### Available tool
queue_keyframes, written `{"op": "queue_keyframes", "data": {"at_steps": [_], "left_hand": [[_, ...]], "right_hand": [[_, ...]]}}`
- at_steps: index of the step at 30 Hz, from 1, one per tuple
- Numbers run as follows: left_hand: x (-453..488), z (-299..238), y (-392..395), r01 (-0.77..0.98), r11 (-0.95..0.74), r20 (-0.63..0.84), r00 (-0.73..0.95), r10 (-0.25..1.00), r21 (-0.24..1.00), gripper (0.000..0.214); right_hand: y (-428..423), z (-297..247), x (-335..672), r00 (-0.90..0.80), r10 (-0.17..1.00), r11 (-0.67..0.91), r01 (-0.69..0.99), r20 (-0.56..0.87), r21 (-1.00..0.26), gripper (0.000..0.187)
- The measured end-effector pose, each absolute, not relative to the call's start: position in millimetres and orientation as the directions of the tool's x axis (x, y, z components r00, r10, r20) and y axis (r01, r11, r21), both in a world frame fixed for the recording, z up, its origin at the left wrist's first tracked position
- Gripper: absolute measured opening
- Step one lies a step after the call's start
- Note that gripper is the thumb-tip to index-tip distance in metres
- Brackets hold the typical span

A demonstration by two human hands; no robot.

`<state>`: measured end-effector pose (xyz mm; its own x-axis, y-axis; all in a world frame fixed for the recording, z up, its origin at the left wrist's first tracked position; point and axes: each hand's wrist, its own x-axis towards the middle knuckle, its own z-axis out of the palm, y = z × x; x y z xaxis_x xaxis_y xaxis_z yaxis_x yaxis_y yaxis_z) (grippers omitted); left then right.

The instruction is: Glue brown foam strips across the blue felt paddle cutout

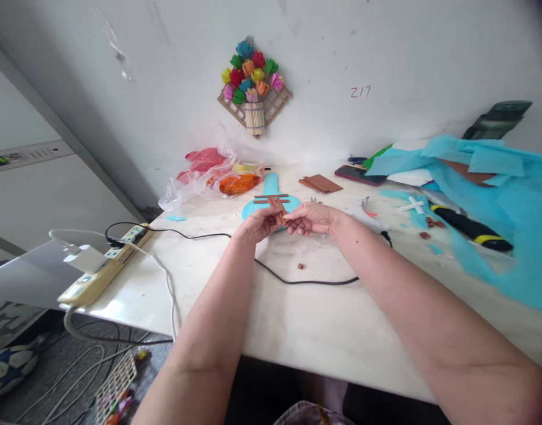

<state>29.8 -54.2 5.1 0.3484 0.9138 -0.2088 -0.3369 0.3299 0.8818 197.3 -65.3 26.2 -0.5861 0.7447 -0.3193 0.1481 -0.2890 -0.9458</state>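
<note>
A light-blue paddle-shaped piece [249, 211] lies on the table in front of me, its straight handle pointing to the wall. Two thin brown strips [264, 201] cross its round part. Several more brown strips [277, 203] stand out lengthwise between my fingers, over the near part of the blue piece. My left hand [260, 225] is closed on their lower ends from the left. From the right, my right hand [312, 218] pinches the same bundle between thumb and fingertips. The exact grip at the fingertips is partly hidden.
Brown sheets [322, 183] and a phone [359, 175] lie behind. On the right are blue sheets [487, 195] and a black-yellow tool [472, 228]. A black cord [306, 283] crosses in front; a power strip [107, 271] sits left, plastic bags [200, 177] at the back.
</note>
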Motion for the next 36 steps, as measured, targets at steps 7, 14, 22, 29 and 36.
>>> {"op": "queue_keyframes", "data": {"at_steps": [7, 14, 22, 29, 36], "left_hand": [[27, 5, -53, -0.301, 0.347, -0.236, 0.349, 0.907, 0.888, 0.014], [26, 0, -53, -0.175, 0.18, -0.096, 0.404, 0.91, 0.968, 0.02], [25, -2, -54, -0.005, -0.01, 0.011, 0.497, 0.867, 1.0, 0.035], [28, 0, -55, 0.003, -0.06, 0.051, 0.469, 0.882, 0.998, 0.035], [28, 0, -56, 0.012, -0.072, 0.058, 0.478, 0.876, 0.997, 0.036]], "right_hand": [[-67, 27, 195, -0.559, 0.763, -0.265, 0.186, -0.324, -0.946, 0.014], [-68, 25, 194, -0.433, 0.852, -0.158, 0.326, -0.295, -0.932, 0.01], [-65, 18, 199, -0.403, 0.887, -0.02, 0.454, -0.226, -0.891, 0.015], [-68, 19, 197, -0.391, 0.905, 0.035, 0.46, -0.167, -0.887, 0.01], [-67, 18, 197, -0.403, 0.899, 0.027, 0.449, -0.175, -0.893, 0.011]]}}
